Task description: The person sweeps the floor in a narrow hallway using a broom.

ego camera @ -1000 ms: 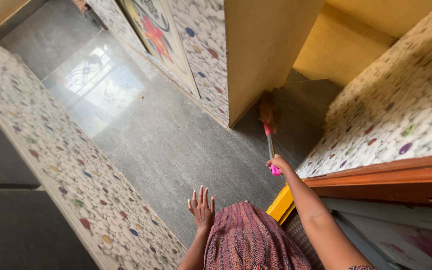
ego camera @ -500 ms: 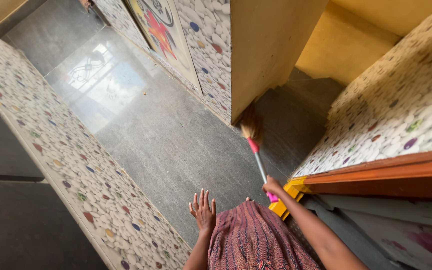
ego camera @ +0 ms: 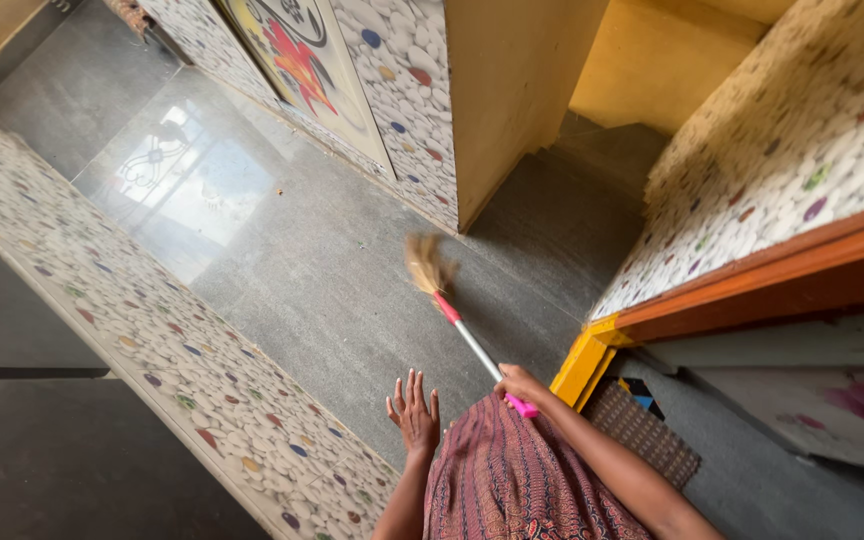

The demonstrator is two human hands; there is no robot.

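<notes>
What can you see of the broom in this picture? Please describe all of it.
The broom has a blurred tan brush head, a pink collar below it, a thin pale shaft and a pink end cap. It slants from the grey floor back toward the person. Only the right hand holds it, closed round the shaft near the cap. The brush seems to be at the floor, though blur hides the contact. The left hand is open and apart from it.

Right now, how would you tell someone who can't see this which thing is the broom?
Start at the grey stone floor running between the pebble-patterned walls. Above the person's patterned maroon skirt, the right hand grips a slim silver-handled broom with pink ends. Its tan bristle tuft is the only thing lying on the floor.
</notes>
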